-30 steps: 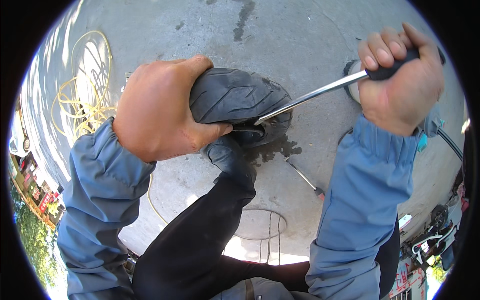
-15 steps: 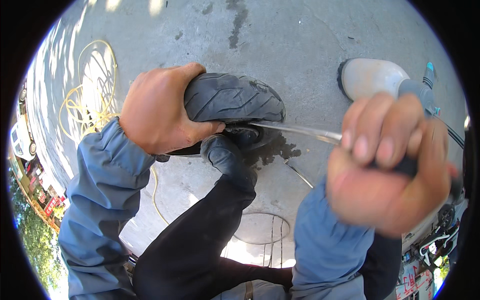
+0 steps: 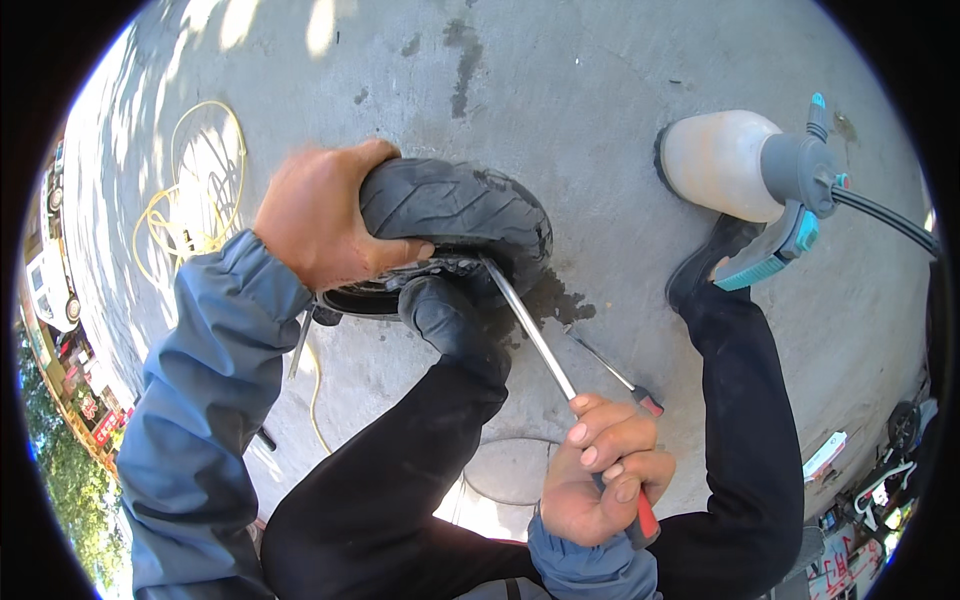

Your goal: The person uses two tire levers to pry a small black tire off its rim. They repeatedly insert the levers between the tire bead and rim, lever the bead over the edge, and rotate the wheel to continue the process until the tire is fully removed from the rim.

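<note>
A black treaded tire [image 3: 460, 200] on a wheel is tilted on the concrete. My left hand [image 3: 325, 210] clamps its left side, fingers over the tread and thumb along the near sidewall. My right hand [image 3: 610, 465] is wrapped round the red and black handle of a long pry bar [image 3: 535, 330]. The bar slants up and left, its tip tucked at the tire's near edge by the rim; the tip itself is hidden. My left shoe [image 3: 440, 315] presses against the wheel's near side, covering part of the hub.
A white pump sprayer [image 3: 720, 165] with a grey top and black hose lies by my right foot. Another tool with a red and black handle [image 3: 648, 400] rests on the ground. A yellow hose [image 3: 185, 235] is coiled at left. A wet patch [image 3: 560, 305] is beside the tire.
My right hand has swung down and toward me with the pry bar, which now points steeply instead of nearly sideways. My left hand keeps its hold on the tire.
</note>
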Available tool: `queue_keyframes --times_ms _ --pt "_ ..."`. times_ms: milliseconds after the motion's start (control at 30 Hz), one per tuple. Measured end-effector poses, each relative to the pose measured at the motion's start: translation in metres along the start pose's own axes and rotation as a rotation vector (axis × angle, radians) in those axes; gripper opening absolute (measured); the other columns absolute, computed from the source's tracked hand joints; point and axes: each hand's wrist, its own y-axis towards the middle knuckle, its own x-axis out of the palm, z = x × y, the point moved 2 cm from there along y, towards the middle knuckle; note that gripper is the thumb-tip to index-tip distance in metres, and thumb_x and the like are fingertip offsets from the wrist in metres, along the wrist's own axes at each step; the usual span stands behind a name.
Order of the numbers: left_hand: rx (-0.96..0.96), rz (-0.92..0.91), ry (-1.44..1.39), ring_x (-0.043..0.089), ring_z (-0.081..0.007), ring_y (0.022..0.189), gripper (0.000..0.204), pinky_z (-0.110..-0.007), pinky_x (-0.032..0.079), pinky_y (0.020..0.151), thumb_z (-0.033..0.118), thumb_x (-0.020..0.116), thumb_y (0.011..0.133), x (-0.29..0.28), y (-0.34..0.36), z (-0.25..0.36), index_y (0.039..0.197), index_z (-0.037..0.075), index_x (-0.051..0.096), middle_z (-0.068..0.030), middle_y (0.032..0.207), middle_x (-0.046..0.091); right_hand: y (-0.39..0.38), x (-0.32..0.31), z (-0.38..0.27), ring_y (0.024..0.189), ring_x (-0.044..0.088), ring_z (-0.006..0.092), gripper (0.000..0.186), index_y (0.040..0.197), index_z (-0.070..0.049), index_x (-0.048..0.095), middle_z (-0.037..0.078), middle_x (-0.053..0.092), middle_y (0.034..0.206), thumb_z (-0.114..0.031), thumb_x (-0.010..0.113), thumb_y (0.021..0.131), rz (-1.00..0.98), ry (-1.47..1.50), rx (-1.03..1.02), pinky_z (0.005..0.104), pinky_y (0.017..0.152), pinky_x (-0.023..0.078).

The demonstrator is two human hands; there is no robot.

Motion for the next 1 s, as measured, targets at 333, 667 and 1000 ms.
queue_keyframes --times_ms 333,667,1000 --pt "-0.005 -0.038 0.001 0.073 -0.0427 0.087 0.07 -0.045 0.058 0.083 0.035 0.092 0.062 -0.007 -0.009 -0.001 0.117 -0.002 0.069 -0.0246 0.094 0.073 -0.031 0.01 -0.012 0.09 0.061 0.0234 0.02 0.101 -0.012 0.045 0.008 0.054 0.093 -0.03 0.053 0.107 -0.161 -0.165 0.002 0.053 0.104 0.052" --pt "-0.077 -0.088 0.034 0.072 -0.0426 0.088 0.066 -0.047 0.057 0.081 0.038 0.091 0.063 -0.009 -0.016 0.002 0.113 0.002 0.07 -0.0215 0.094 0.074 -0.06 0.006 -0.019 0.102 0.068 0.0325 0.022 0.1 -0.007 0.051 0.014 0.06 0.097 -0.026 0.062 0.103 -0.338 -0.341 -0.022 0.0548 0.108 0.052" --pt "-0.01 0.015 0.038 0.071 -0.0434 0.089 0.063 -0.049 0.056 0.082 0.041 0.091 0.064 -0.004 -0.019 0.0 0.109 0.002 0.07 -0.0213 0.095 0.072 0.013 0.028 -0.018 0.087 0.066 0.0302 0.012 0.098 -0.004 0.053 0.017 0.063 0.093 -0.013 0.061 0.1 -0.212 -0.013 -0.041 0.0545 0.095 0.056"
